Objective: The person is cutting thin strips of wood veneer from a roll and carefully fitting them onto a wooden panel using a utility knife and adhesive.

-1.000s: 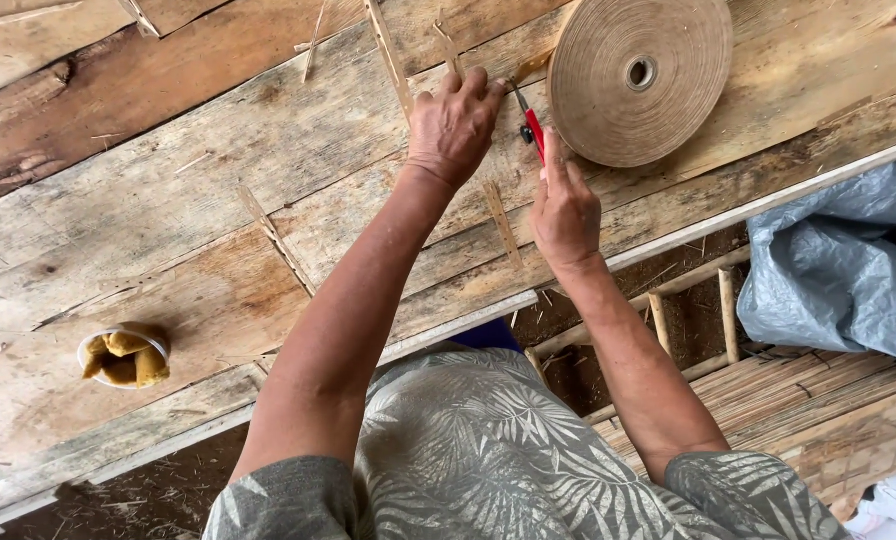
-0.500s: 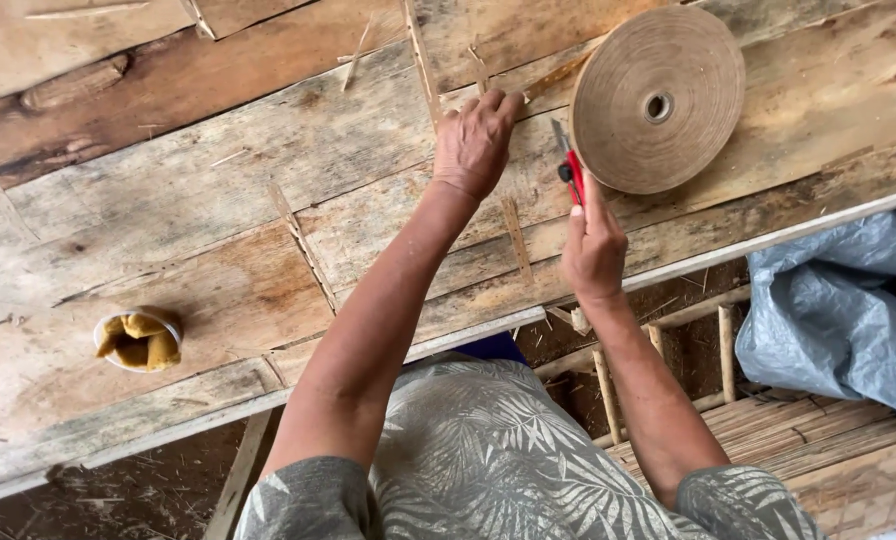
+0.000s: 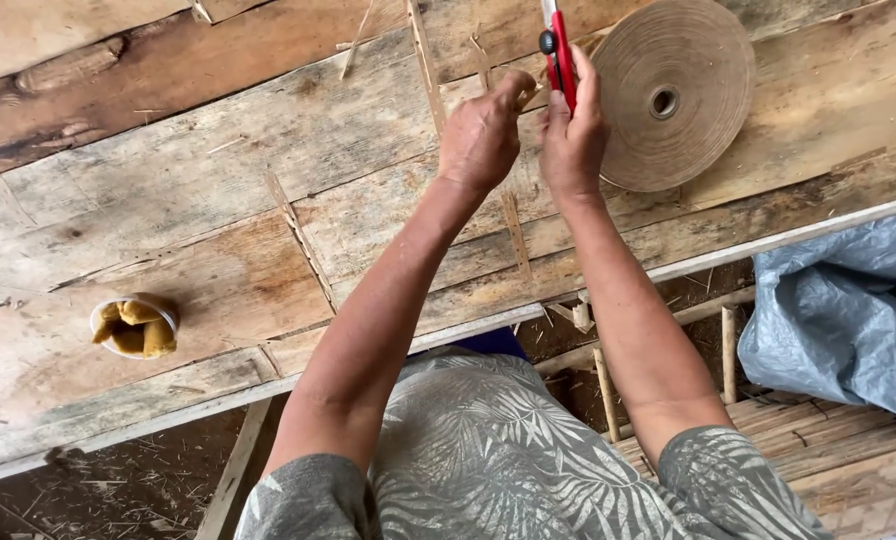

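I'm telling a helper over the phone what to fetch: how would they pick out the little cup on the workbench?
Start at the big plank workbench and go to its near edge, far to the left of the left hand, the right hand and the big brown tape roll. The small white cup stands there alone, stuffed with crumpled yellow-brown material, the only container on the boards.

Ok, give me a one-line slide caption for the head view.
Right hand holds a red utility knife beside the left hand, above a wooden bench near a tape roll.
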